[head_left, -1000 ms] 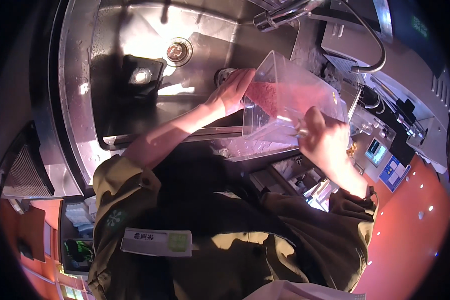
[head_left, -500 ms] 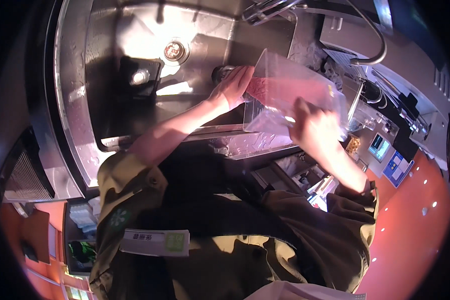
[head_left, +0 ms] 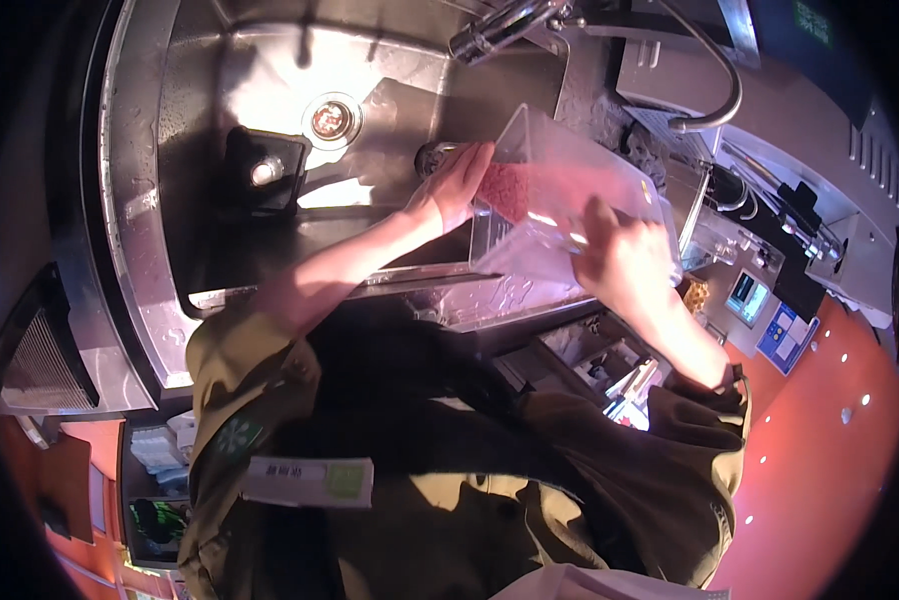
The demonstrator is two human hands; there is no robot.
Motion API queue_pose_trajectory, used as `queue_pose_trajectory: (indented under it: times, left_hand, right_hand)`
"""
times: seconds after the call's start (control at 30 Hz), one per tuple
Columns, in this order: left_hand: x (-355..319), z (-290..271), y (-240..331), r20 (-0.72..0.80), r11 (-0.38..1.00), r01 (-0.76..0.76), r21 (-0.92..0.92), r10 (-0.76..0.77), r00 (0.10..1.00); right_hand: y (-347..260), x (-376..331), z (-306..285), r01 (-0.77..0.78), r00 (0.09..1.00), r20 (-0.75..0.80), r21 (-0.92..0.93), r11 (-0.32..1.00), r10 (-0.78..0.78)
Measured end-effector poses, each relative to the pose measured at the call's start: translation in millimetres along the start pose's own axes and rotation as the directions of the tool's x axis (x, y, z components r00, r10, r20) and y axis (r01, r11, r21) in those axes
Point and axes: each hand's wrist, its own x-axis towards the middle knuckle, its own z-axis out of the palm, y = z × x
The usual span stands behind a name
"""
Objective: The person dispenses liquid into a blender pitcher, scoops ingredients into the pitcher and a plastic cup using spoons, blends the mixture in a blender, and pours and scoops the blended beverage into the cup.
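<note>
A clear plastic container (head_left: 530, 245) is held tilted over the right front edge of the sink. My left hand (head_left: 452, 190) is at its left end, fingers together against the edge. A pink, rough-textured mass (head_left: 505, 190) shows beside these fingers and blurs through the plastic; I cannot tell what it is. My right hand (head_left: 625, 255) is closed at the container's right part, thumb up. Whether its fingers lie inside or around the wall is hidden. Just behind my left hand is a round metal piece (head_left: 432, 158), partly covered.
The steel sink (head_left: 400, 110) has a round drain (head_left: 332, 120) and a dark square piece (head_left: 270, 170) in it. A faucet (head_left: 505, 28) reaches over from the back right, near a curved hose (head_left: 735, 85). Below the counter stands an open compartment with assorted items (head_left: 620, 375).
The sink and counter sit slightly further left in the view. My hands and the container have shifted slightly left with them; both hands stay on the container.
</note>
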Motion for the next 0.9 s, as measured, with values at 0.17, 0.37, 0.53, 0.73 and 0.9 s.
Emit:
queue_pose_trajectory:
  times: [0.17,0.37,0.53,0.73,0.9]
  left_hand:
    - [4.4,10.1,-4.3,-0.016,1.0,0.022,-0.012,-0.022,1.0]
    - [-2.6,6.1,4.7,-0.059,0.998,-0.057,0.004,0.057,0.997]
    - [2.5,-1.9,14.1,-0.016,1.0,-0.001,-0.023,0.0,1.0]
    - [2.1,-5.2,9.9,-0.049,0.999,-0.041,0.033,0.043,0.998]
    - [-1.8,10.1,-5.2,0.014,1.0,-0.029,-0.006,0.029,0.999]
  right_hand:
    - [-0.7,-1.9,15.2,-0.027,0.999,0.036,0.059,0.998,0.024]
    - [-1.2,-10.7,11.4,0.02,0.998,-0.055,0.069,0.997,-0.016]
    - [-10.7,-12.3,-4.9,-0.071,0.996,-0.05,0.073,0.995,0.075]
    - [-10.9,-11.4,-2.5,-0.043,0.998,-0.033,0.044,0.998,0.045]
    - [-5.7,-1.1,-8.6,-0.1,0.994,0.058,0.126,0.987,0.093]
